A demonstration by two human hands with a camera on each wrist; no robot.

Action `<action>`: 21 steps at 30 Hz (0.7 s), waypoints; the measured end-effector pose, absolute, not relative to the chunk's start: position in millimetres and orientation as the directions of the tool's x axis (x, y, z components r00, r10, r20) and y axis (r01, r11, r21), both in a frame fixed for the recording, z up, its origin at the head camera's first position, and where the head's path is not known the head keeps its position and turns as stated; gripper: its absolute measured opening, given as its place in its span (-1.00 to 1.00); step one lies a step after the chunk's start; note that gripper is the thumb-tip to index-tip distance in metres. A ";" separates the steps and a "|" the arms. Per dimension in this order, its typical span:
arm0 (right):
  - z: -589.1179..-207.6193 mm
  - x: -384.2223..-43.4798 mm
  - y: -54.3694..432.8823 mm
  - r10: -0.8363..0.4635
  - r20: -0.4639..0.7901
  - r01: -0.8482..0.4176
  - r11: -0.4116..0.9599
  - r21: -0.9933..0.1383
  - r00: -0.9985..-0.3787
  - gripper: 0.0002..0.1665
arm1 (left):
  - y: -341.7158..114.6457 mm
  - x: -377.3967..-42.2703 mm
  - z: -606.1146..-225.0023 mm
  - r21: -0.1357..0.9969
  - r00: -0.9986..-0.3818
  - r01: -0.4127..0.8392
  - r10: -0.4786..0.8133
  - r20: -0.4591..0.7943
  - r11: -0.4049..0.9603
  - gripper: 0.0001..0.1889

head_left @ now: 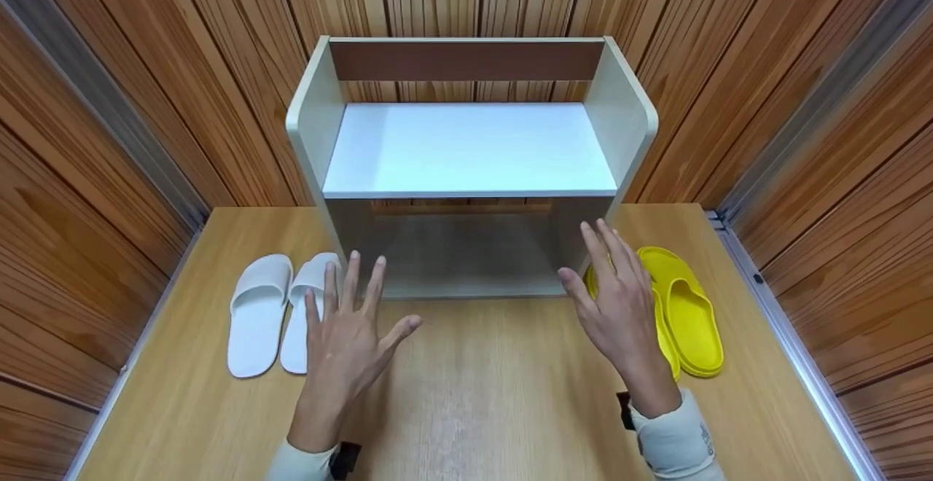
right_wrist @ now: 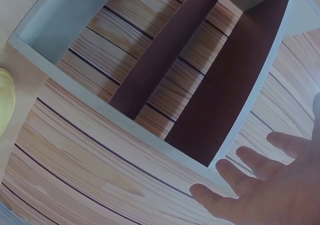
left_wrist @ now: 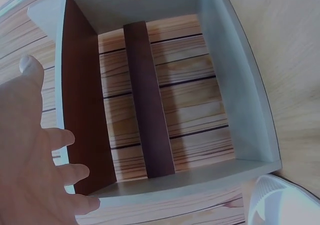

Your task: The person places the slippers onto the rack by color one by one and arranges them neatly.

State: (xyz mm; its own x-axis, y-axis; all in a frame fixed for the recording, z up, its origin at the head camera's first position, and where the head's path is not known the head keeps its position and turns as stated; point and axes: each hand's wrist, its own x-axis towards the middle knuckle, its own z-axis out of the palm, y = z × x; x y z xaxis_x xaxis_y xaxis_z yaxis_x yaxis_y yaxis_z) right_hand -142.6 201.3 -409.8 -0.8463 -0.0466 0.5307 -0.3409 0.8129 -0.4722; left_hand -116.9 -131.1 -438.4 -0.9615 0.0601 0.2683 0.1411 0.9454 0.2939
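Fingers spread, my left hand [head_left: 348,339] hovers over the table beside the white slippers [head_left: 259,317], partly covering one of that pair. My right hand [head_left: 616,302] is held up with extended fingers, in front of the yellow slippers [head_left: 692,313], and hides part of them. Neither hand holds anything. Between and beyond both hands stands a small two-tier shelf rack [head_left: 470,149] with pale side panels, a white upper shelf and a brown back strip. Both wrist views show the rack's lower compartment [left_wrist: 240,100] past the fingers.
A light wooden tabletop [head_left: 466,386] carries the rack and both slipper pairs. Wood-plank walls [head_left: 838,197] surround it at the back and sides. Metal rails [head_left: 794,335] run along the table's side edges.
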 end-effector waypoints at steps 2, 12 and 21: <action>-408.4 -143.3 202.7 -0.026 0.531 -0.330 0.809 -0.486 -0.847 -0.23 | -133.0 -116.8 -439.8 0.313 -0.964 0.129 0.045 0.262 0.941 0.00; -403.2 -146.3 211.6 0.051 0.544 -0.305 0.783 -0.543 -0.837 -0.27 | -142.7 -117.2 -445.6 0.360 -0.979 0.035 -0.040 0.199 0.932 0.04; -393.6 -154.8 218.7 0.088 0.543 -0.291 0.766 -0.573 -0.835 -0.26 | -155.5 -116.2 -452.7 0.398 -0.965 0.011 -0.095 0.245 0.917 0.06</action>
State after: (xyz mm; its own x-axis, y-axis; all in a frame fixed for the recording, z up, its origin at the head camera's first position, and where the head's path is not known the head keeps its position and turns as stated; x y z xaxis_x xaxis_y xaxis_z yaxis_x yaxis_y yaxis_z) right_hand -154.8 218.7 -393.6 -0.8354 0.0881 0.5425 -0.2911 0.7664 -0.5727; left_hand -116.2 -155.5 -452.7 -0.9648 -0.0949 0.2452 0.0109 0.9174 0.3977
